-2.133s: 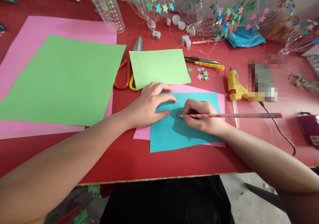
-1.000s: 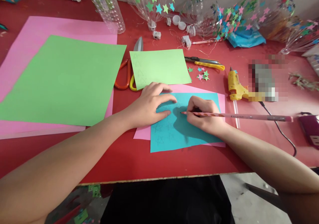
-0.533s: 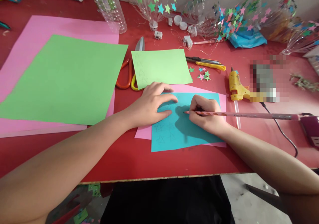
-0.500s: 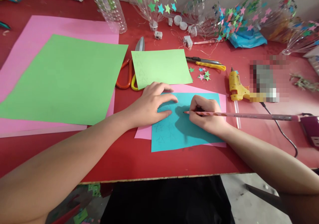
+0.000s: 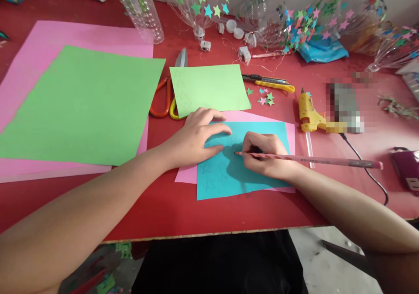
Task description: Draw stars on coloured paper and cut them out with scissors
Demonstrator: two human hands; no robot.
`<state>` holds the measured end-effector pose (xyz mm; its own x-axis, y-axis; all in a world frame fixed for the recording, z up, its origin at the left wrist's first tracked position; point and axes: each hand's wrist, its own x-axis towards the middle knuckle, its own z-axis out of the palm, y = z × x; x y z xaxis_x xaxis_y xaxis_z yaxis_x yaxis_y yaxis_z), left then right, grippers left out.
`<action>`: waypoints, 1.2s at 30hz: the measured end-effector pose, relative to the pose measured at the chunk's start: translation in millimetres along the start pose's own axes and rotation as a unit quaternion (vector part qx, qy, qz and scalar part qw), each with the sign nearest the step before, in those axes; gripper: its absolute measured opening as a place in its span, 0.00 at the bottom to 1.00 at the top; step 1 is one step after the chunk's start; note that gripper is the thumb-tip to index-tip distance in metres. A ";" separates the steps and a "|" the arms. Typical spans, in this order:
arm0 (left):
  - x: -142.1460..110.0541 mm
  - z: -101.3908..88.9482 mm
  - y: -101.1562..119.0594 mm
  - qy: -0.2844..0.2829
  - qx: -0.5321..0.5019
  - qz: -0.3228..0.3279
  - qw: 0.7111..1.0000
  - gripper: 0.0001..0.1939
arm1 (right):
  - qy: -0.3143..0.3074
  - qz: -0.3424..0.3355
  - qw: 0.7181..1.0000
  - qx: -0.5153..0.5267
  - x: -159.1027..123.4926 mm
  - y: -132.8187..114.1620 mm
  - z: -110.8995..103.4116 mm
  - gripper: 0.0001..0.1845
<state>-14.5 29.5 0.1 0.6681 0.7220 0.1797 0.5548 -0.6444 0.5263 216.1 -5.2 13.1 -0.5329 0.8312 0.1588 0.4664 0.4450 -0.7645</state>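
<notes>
A blue sheet of paper [image 5: 222,185] lies over a pink sheet [image 5: 186,175], with several faint star outlines drawn on its left part. My left hand [image 5: 199,137] rests on the blue sheet's left side, fingers spread. In my right hand [image 5: 266,154] is a pink pencil [image 5: 327,159], gripped close to its point. The pencil tip is at the middle of the blue sheet, and its far end sticks out to the right. Just above my left hand lies a light green sheet [image 5: 212,89] with faint star outlines along its left edge, partly covering scissors [image 5: 160,100].
Large green paper [image 5: 88,106] lies on pink paper [image 5: 94,34] at left. A yellow cutter [image 5: 275,84], small paper stars [image 5: 266,98] and a glue gun [image 5: 309,113] are to the right. A plastic bottle [image 5: 140,10] and star-tipped plastic decorations [image 5: 199,6] stand behind.
My right hand and the pencil tip shifted right, then back slightly left and toward me. The pencil's far end has dipped lower. My left hand stays in place on the blue sheet.
</notes>
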 end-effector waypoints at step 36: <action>0.3 -0.4 -2.0 0.027 0.025 -0.018 0.999 0.14 | -0.049 0.036 0.994 0.090 -0.9 -7.0 -4.2 0.07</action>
<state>-15.6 31.2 -0.5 0.6207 0.7561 0.2073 0.6021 -0.6290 0.4918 216.2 -7.7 20.9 -0.5732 0.8183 0.0436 0.3770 0.3105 -0.8726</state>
